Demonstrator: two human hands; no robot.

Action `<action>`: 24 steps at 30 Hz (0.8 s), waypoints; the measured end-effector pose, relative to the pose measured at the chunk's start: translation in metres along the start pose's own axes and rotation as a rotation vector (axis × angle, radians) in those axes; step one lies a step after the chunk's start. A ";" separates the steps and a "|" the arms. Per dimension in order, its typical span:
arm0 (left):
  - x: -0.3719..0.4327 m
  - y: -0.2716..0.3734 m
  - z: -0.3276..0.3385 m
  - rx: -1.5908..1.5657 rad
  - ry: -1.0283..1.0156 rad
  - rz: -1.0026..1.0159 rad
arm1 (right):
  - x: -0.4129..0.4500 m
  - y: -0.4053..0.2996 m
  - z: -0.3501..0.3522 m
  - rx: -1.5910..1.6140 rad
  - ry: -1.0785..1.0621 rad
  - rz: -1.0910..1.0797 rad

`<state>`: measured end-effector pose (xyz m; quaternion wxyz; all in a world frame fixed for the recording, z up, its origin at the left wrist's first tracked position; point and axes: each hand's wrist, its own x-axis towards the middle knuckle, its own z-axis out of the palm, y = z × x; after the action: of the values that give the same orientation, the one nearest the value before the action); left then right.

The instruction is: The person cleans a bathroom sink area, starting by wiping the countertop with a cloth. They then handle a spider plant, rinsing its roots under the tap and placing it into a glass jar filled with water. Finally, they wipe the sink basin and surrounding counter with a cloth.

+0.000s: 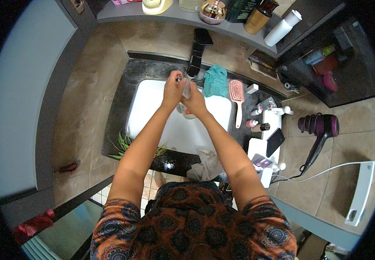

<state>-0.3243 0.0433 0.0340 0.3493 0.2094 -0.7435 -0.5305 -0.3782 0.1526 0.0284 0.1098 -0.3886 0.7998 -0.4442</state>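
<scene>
Both hands are at the black faucet [195, 58], over the white sink basin [148, 110]. A stream of water [188, 87] runs from its spout between them. My left hand [173, 92] is on the stream's left side with its fingers curled; something small and shiny shows at its fingertips, too unclear to name. My right hand [195, 101] is under the spout on the other side, its palm partly hidden. Just below the hands sits a round, clear-looking thing [189, 115] with an orange patch, largely covered by them. Whether either hand grips something is not clear.
Right of the basin lie a teal cloth [215, 81], a pink hairbrush [237, 92] and small bottles [251, 123]. A beige cloth [207, 165] drapes over the front edge. A plant [122, 146] stands front left. A hair dryer [320, 130] hangs right; a bottle-lined shelf [181, 16] overhangs the back.
</scene>
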 end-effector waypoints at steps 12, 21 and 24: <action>0.027 0.016 -0.020 -0.086 -0.497 -0.331 | 0.019 0.011 -0.024 -0.062 -0.169 0.022; -0.037 0.016 -0.008 -0.705 -0.165 -0.604 | 0.024 -0.023 -0.032 0.980 -0.428 0.468; -0.055 0.006 -0.006 -0.832 -0.235 -0.676 | 0.027 0.002 -0.014 0.766 -0.350 0.334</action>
<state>-0.2828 0.0786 0.0241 0.1273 0.2201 -0.3965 -0.8821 -0.4047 0.1424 0.0393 0.4494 -0.2549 0.5988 -0.6120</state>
